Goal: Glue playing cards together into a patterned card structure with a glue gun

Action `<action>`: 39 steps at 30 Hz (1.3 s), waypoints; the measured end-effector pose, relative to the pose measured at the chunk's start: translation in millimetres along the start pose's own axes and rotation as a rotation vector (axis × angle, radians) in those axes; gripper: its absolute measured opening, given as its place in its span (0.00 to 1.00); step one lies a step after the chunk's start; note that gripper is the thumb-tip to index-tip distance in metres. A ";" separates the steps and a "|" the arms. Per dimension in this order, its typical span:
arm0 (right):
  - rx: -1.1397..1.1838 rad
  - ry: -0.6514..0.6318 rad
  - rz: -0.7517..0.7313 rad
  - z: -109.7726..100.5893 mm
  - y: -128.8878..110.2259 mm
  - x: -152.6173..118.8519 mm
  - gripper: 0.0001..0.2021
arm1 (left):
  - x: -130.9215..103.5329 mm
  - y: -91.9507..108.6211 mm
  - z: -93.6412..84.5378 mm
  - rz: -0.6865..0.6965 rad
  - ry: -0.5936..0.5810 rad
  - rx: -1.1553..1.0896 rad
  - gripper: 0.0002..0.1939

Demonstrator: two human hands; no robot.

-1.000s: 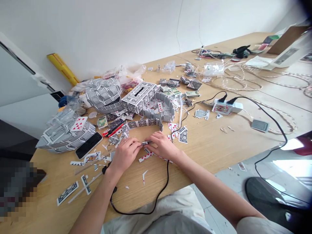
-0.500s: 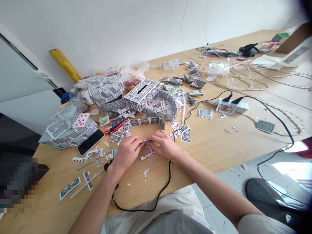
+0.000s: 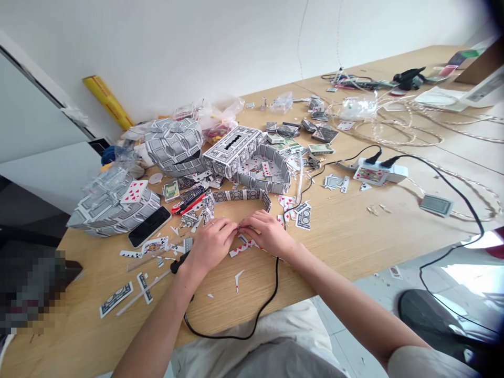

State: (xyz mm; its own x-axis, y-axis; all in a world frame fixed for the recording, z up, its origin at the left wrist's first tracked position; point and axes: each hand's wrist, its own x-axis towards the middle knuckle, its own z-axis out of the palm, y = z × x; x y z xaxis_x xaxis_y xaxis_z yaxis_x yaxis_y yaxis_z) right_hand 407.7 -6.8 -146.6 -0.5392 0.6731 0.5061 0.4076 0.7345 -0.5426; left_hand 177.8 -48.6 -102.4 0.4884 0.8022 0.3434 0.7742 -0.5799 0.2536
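Head view, and here are both hands meeting at the middle of the table [image 3: 315,252]! The left hand [image 3: 214,241] has thumb and fingers closed in a pinch; the right hand [image 3: 268,232] pinches from the other side, fingertips touching or nearly so. Between them sits a small folded card piece [image 3: 239,228], mostly covered by the fingers. Just beyond, a card band [image 3: 240,195] stands on edge, curving away from the hands; whether it joins the pinched piece, I can't tell.

Behind that, an open card tray [image 3: 271,185] holds loose cards, with a patterned box [image 3: 232,149] beside it. Off to the left, a red cutter [image 3: 189,205] lies near a dark-screened phone [image 3: 149,227]. And a black cable [image 3: 276,286] loops around below the hands, near the table's edge!
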 end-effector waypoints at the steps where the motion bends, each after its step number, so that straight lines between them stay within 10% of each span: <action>1: 0.002 -0.002 0.009 0.2 0.5 -0.3 0.05 | 0.5 0.0 -0.2 0.001 -0.006 0.000 0.09; 39: 0.010 0.012 0.032 -0.8 1.9 -1.6 0.06 | 6.4 6.5 6.1 0.005 -0.044 -0.013 0.11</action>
State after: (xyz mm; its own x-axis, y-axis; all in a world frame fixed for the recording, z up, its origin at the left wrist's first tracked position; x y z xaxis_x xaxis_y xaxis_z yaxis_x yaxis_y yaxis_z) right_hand 410.0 -6.3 -147.9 -0.5172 0.6972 0.4963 0.4168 0.7117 -0.5655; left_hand 188.4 -46.4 -104.1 0.5097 0.8044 0.3051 0.7666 -0.5857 0.2634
